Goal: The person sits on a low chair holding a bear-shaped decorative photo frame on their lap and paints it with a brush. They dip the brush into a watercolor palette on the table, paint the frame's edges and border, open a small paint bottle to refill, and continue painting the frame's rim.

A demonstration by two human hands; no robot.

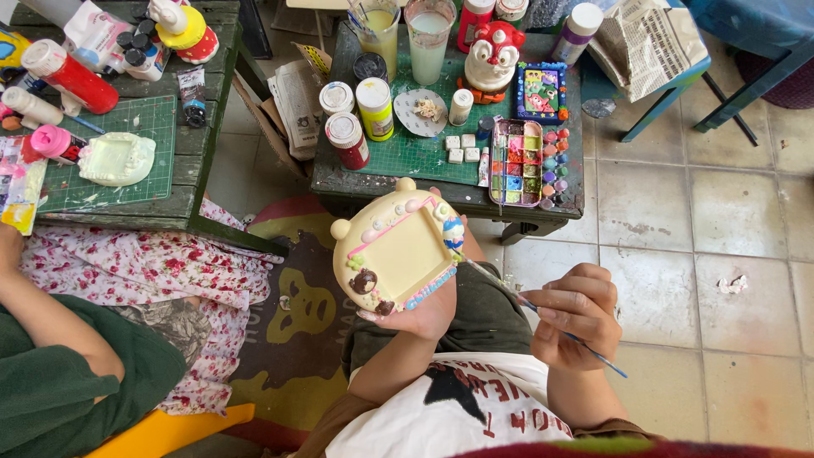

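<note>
Left hand (424, 315) grips a cream plaster frame (397, 248) from below, held over the lap, near the dark bench (339, 182). Right hand (577, 315) pinches a thin paintbrush (543, 315), its tip touching the frame's lower right edge. Paint palette (517, 163) and paint bottles (360, 114) sit on the bench beyond. Another person's floral skirt (144, 267) at left.

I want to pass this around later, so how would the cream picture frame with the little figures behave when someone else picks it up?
The frame looks stiff, probably plaster or ceramic, so likely fragile if dropped. The left hand props it one-handed from beneath, suggesting modest weight. Its small raised figures could chip, and fresh paint near the brush in the right hand may smear.
</note>
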